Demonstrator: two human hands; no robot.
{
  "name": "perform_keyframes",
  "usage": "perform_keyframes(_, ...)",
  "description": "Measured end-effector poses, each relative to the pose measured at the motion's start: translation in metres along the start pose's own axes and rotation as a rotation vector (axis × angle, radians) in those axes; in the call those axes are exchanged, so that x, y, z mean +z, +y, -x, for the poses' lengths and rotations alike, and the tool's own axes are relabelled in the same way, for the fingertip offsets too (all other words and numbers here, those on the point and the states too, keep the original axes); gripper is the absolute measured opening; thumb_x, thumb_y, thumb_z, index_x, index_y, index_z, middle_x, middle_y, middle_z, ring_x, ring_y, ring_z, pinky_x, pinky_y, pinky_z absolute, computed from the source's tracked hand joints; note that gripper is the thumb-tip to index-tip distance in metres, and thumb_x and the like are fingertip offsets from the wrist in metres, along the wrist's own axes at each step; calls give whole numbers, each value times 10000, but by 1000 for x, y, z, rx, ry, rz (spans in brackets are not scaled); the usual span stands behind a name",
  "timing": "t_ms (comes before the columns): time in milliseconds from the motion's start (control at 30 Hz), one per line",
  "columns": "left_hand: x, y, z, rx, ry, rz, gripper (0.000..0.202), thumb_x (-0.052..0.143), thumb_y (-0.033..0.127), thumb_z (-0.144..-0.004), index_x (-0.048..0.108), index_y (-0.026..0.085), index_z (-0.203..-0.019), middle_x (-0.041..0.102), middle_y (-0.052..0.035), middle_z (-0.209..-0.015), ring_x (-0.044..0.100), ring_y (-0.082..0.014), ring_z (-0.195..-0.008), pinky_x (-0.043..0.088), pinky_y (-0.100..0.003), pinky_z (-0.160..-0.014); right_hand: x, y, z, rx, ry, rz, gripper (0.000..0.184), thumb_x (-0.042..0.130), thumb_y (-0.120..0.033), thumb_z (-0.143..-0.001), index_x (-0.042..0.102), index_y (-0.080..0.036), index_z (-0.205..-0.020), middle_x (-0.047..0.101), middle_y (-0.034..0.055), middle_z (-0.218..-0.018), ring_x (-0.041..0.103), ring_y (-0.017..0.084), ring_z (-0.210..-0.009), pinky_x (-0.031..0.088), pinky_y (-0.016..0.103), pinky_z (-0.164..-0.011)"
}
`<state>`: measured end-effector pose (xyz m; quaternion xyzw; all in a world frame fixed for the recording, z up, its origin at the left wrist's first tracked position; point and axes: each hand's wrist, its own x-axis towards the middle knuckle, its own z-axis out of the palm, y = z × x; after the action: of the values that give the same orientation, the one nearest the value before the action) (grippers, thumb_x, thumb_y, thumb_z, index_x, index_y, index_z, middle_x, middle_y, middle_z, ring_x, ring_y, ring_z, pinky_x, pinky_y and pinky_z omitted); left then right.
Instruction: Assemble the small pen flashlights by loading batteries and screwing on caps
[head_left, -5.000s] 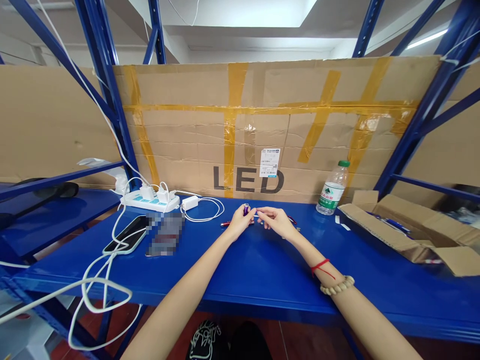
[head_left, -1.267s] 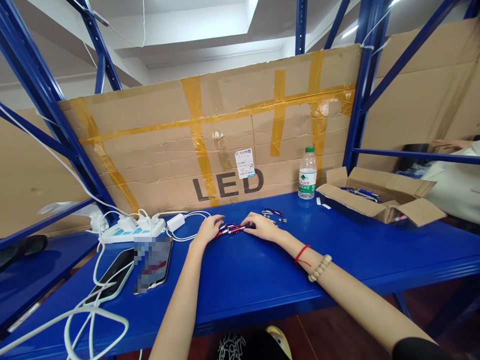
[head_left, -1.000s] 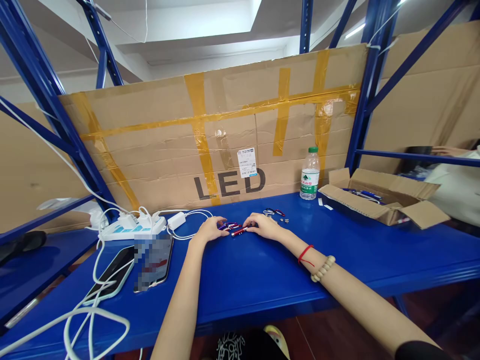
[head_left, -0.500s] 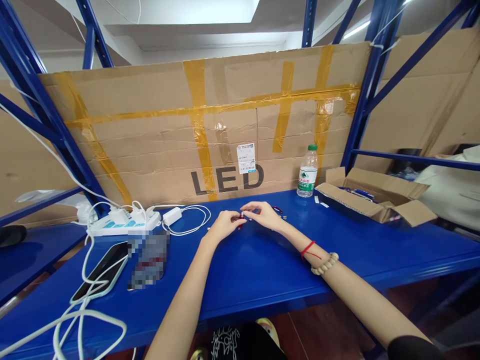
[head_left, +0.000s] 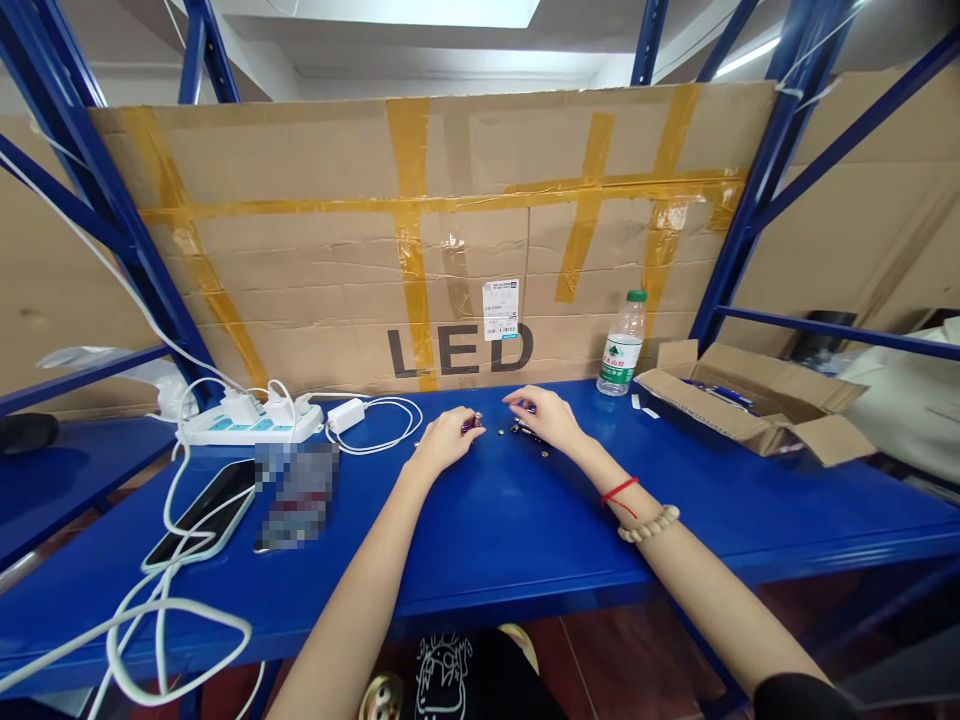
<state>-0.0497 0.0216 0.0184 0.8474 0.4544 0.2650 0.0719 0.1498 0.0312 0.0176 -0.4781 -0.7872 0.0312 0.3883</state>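
Observation:
My left hand (head_left: 444, 440) rests on the blue shelf top (head_left: 495, 530), its fingers curled round a small purple pen-shaped light (head_left: 472, 423). My right hand (head_left: 546, 418) lies a little to the right, fingers bent down over several small dark and metal parts (head_left: 525, 432) scattered on the shelf. A red string and a bead bracelet (head_left: 649, 523) circle my right wrist. Both hands sit in front of the cardboard sheet marked LED (head_left: 457, 352).
A water bottle (head_left: 622, 345) stands at the back right beside an open cardboard box (head_left: 750, 405) of pens. At the left lie a white power strip (head_left: 240, 427), a charger and white cables (head_left: 375, 425), and two phones (head_left: 202, 510). Blue rack posts (head_left: 739, 210) frame the shelf.
My hands have come apart: the left keeps the small purple piece, the right has moved right and down onto the loose parts. The view has swung slightly to the right.

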Motion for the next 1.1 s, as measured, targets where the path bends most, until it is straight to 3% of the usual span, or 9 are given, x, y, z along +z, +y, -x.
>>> perform_keyframes(100,0,5,2,-25,4,-75,231,405,353,-847,553,177,-823,585,-44,-830,537,-160,-719,400,-243,-627,-11,9,0,48,72,143,236,460,-141,-793,647,-254,-883,638,4,-914,572,134,-767,427,243,-641)
perform_keyframes(233,0,8,4,-36,-17,-110,280,336,381,-873,528,188,-807,584,-40,-845,543,-163,-713,384,-240,-601,-13,18,0,81,-10,201,233,484,-128,-780,659,-258,-861,641,3,-912,571,142,-767,428,252,-640)
perform_keyframes(400,3,10,5,-14,-23,-134,284,310,371,-879,520,192,-811,590,-39,-853,551,-165,-729,373,-236,-590,2,18,2,-76,-212,152,154,568,-260,-770,673,-264,-882,639,11,-930,562,170,-858,431,279,-720)
perform_keyframes(533,9,13,5,26,-8,-141,267,310,345,-880,526,193,-848,600,-48,-860,562,-181,-775,391,-251,-631,12,14,3,-184,-297,213,158,556,-275,-787,685,-258,-877,641,28,-914,547,185,-862,418,306,-752)
perform_keyframes(800,17,17,5,42,4,-208,266,315,326,-882,499,200,-1027,591,-64,-853,573,-193,-768,423,-278,-677,15,12,3,-136,-255,284,149,582,-299,-768,689,-245,-857,629,42,-928,522,198,-868,406,332,-745)
perform_keyframes(1100,13,16,5,27,20,-257,236,318,286,-887,501,198,-1007,602,-47,-912,565,-181,-843,434,-279,-727,25,21,1,-112,-224,153,110,628,-313,-719,672,-223,-766,641,25,-882,550,165,-829,406,309,-803)
